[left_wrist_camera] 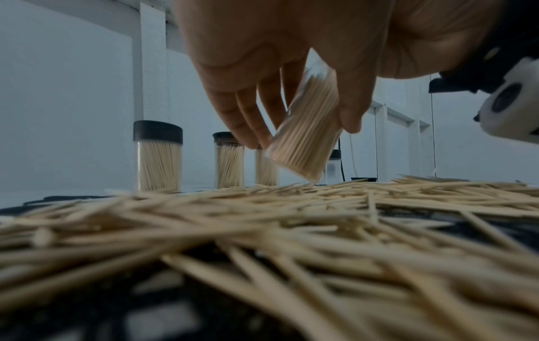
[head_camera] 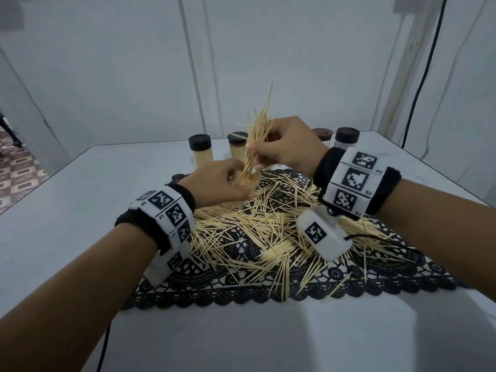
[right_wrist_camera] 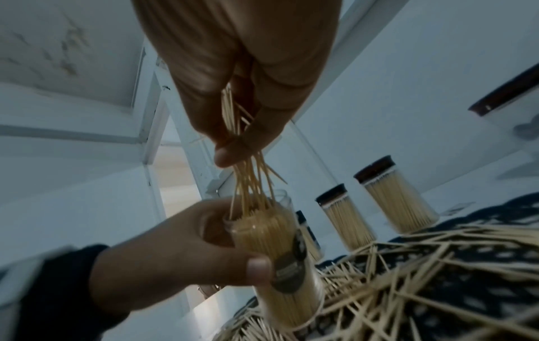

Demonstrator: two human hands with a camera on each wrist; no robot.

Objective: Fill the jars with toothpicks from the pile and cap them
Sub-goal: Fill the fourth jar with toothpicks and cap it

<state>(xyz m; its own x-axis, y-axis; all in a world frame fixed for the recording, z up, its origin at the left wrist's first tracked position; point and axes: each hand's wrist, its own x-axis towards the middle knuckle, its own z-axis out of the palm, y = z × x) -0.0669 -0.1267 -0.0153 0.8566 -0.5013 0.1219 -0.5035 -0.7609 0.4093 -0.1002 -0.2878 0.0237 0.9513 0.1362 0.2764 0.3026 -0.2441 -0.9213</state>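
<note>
My left hand (head_camera: pixel 222 183) grips an open clear jar (right_wrist_camera: pixel 274 235), nearly full of toothpicks and tilted, just above the pile; the jar (left_wrist_camera: pixel 306 129) hangs between fingers and thumb in the left wrist view. My right hand (head_camera: pixel 284 146) pinches a bunch of toothpicks (head_camera: pixel 259 127) over it. The bunch's lower ends (right_wrist_camera: pixel 250 184) dip into the jar mouth (head_camera: pixel 248 179). Loose toothpicks (head_camera: pixel 257 232) lie scattered over a black lace mat (head_camera: pixel 241 288).
Capped jars full of toothpicks stand at the back: one (head_camera: pixel 201 151), another (head_camera: pixel 237 145), and a dark-capped one (head_camera: pixel 346 138) at the right. A brown lid (head_camera: pixel 322 133) shows behind my right hand. The white table (head_camera: pixel 67 224) ends near a wall.
</note>
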